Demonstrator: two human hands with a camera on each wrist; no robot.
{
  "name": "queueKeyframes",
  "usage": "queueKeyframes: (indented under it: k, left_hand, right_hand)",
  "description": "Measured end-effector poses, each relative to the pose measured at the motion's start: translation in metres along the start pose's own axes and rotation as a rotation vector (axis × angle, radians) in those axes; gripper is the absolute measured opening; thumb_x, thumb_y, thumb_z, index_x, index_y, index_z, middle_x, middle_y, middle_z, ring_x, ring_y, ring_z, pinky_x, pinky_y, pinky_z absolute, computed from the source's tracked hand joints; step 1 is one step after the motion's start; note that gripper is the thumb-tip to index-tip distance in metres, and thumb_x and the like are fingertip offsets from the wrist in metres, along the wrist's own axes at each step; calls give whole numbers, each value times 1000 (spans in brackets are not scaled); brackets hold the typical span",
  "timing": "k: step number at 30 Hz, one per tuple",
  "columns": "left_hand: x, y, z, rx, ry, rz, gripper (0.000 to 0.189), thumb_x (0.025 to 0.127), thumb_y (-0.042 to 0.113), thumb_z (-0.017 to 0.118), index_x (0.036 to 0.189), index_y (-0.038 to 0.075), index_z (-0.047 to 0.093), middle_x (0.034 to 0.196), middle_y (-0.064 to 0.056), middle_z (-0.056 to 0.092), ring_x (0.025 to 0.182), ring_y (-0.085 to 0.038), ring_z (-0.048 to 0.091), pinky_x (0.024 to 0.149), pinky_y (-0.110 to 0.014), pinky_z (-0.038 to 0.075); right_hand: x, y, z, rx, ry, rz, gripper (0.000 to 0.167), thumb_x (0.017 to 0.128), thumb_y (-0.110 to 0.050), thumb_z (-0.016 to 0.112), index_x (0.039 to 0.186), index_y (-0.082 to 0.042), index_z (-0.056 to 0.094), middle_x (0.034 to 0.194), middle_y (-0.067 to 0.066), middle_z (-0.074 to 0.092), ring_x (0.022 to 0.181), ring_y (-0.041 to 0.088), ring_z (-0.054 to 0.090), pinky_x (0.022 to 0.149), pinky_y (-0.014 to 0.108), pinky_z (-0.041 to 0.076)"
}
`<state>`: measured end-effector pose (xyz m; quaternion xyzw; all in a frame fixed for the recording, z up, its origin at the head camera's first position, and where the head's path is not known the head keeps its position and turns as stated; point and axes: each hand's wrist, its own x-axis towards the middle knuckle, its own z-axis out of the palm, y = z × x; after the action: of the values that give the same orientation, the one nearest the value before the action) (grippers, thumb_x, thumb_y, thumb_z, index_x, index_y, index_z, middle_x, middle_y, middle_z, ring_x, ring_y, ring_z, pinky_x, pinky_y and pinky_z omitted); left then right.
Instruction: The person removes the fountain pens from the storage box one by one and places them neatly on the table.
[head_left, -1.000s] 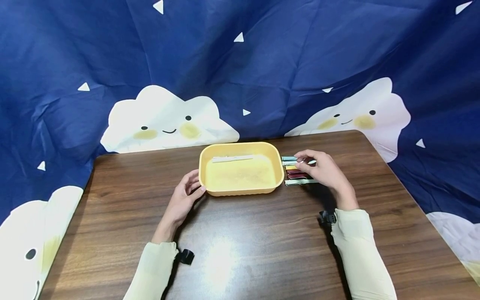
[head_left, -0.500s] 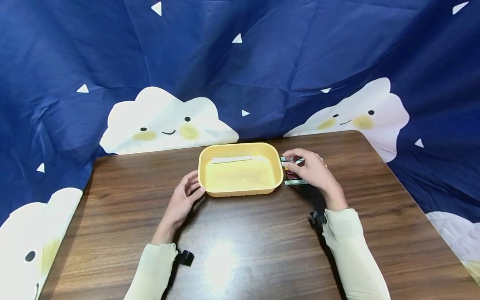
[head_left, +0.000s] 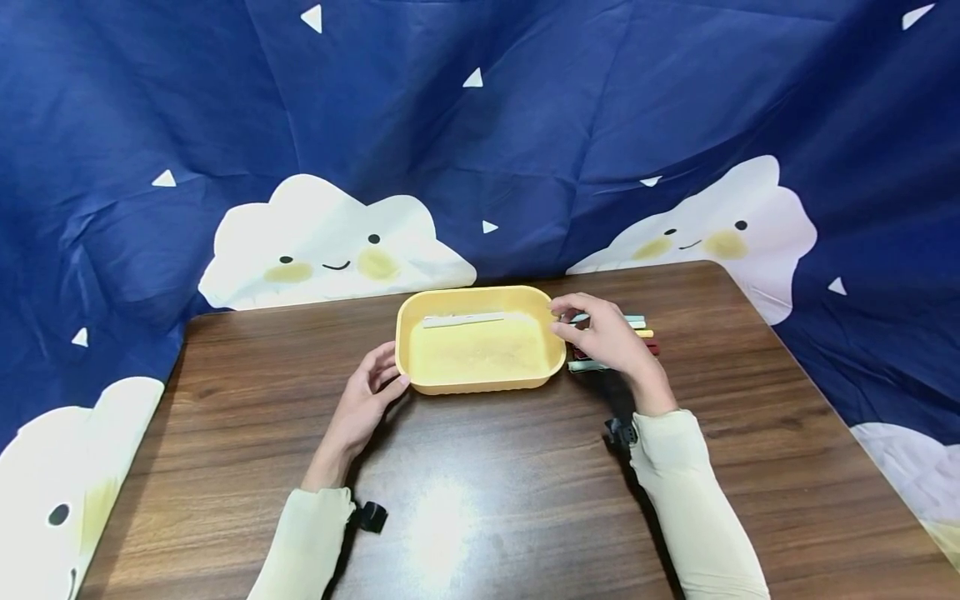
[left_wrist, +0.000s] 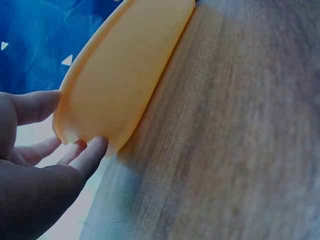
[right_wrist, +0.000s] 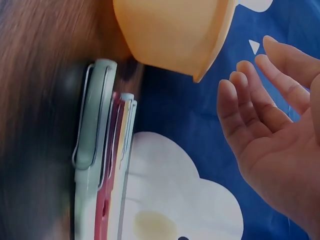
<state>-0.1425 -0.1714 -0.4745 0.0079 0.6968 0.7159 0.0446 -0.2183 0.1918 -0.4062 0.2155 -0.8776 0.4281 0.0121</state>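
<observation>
A yellow plastic basin [head_left: 480,386] stands on the table, with a slim white pen [head_left: 465,319] lying inside near its back wall. My left hand [head_left: 363,396] touches the basin's left end; in the left wrist view its fingertips [left_wrist: 100,145] rest against the outer wall and rim. Over the right rim hovers my right hand [head_left: 603,335], fingers loosely bent and holding nothing. The right wrist view shows that hand [right_wrist: 270,120] apart from the basin [right_wrist: 175,35]. Below it lie several clipped pens side by side, the nearest a pale green pen [right_wrist: 92,130], beside a dark red one [right_wrist: 107,200].
The brown wooden table [head_left: 480,517] extends in front of the basin and to both sides. A blue curtain [head_left: 525,125] with cloud prints hangs right behind the table's back edge. A black strap camera [head_left: 371,517] sits at the left wrist.
My right hand has moved left from above the pens to the basin's right rim, uncovering the pens' right ends. The left hand and the basin stay in place.
</observation>
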Motion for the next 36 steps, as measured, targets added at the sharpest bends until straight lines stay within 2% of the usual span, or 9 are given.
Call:
queueKeyframes:
  k: [7,17,28,36]
  left_hand:
    - [0,0,0,-7,-1,0,60,97,-3,63,151,-1,38,143,-24,48,129,-36,49,93,-19,46]
    - [0,1,1,2,3,-6,59,97,-2,63,151,0,38,143,-23,48,129,-35,49,93,-19,46]
    - [-2,1,0,-1,1,-2,60,97,-2,63,151,1,39,143,-23,48,129,-35,49,93,-19,46]
    - [-1,1,0,8,3,6,60,97,-2,64,151,0,38,144,-23,48,129,-35,49,93,-19,46]
  right_hand:
    - [7,-3,8,7,-25,-7,29,94,-7,72,121,2,68,118,20,68,101,29,62,88,49,53]
    - [13,-3,21,18,-22,-41,27,92,-6,74,117,2,70,111,18,70,96,29,64,83,47,52]
    - [20,-5,26,54,-23,-36,27,92,-7,73,118,1,70,111,22,68,98,28,63,84,46,53]
    - [27,-4,29,60,-93,-53,30,93,-8,73,120,5,67,113,23,67,101,31,63,88,49,53]
